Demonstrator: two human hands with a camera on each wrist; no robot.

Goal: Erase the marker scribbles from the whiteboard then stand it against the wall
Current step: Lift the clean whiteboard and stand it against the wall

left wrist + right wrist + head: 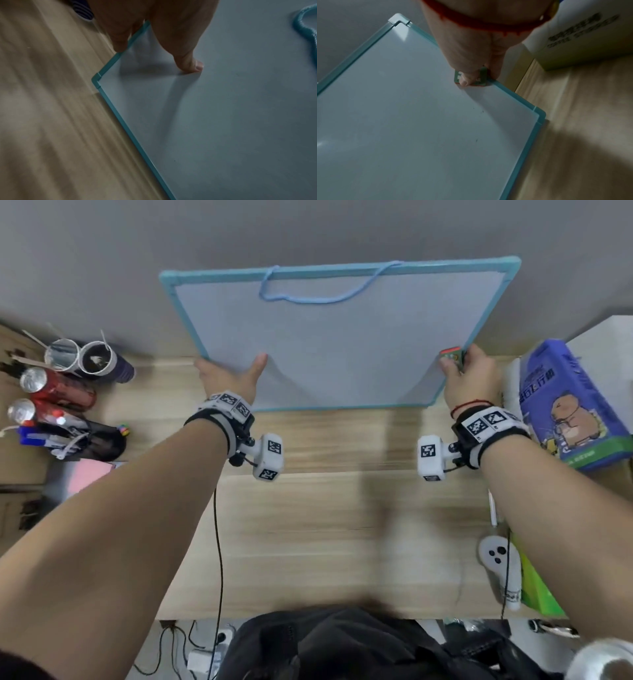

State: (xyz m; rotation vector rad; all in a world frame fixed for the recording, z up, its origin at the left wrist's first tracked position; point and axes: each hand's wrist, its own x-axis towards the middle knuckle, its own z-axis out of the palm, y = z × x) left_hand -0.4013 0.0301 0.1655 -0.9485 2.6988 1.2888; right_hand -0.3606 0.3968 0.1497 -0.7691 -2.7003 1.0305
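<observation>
The whiteboard (pixel 335 347) (pixel 223 121) (pixel 419 121) has a teal frame and stands tilted, its lower edge on the wooden table (pixel 325 508) and its top edge up by the grey wall (pixel 308 231). Its surface looks wiped, with only tiny dark specks. A blue cord (pixel 308 297) (pixel 303 27) hangs across its top. My left hand (pixel 233 374) (pixel 157 58) grips the left frame, thumb on the face and fingers behind. My right hand (pixel 469 368) (pixel 479 77) grips the right frame and pinches a small red-green eraser (pixel 452 357) (pixel 482 81) against it.
Cups (pixel 78 357), red cans (pixel 54 388) and a pen holder (pixel 85 440) crowd the table's left end. A blue carton (pixel 568 405) and a beige box (pixel 573 40) stand close on the right. A white controller (pixel 500 570) and a green pack (pixel 537 587) lie at the front right.
</observation>
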